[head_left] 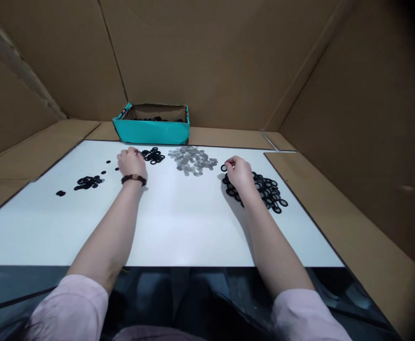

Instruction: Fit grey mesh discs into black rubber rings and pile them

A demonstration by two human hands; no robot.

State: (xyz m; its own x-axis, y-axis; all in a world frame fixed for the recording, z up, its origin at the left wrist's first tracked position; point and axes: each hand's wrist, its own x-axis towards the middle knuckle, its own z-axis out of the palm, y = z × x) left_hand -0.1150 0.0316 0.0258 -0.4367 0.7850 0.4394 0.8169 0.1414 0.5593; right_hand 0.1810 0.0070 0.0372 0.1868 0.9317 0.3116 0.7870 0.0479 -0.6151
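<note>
My right hand [239, 171] pinches a black ring [223, 167] with a pale centre between thumb and fingertips. It is above the far left edge of a large pile of black rings [269, 193] with pale centres. My left hand [132, 163] wears a dark bracelet [134, 178] at the wrist. Its fingers are curled in at the left edge of a small pile of black rings [154, 155]; whatever they grip is hidden. Between the hands, towards the back, lies a spread of thin translucent discs [193, 161].
Left of my left hand lie a cluster of small black pieces [88, 182], a few loose ones and a dark piece [60, 193]. A teal box [152, 131] with black pieces inside stands behind the white table [179, 227]. Cardboard walls [207, 61] enclose the back and sides.
</note>
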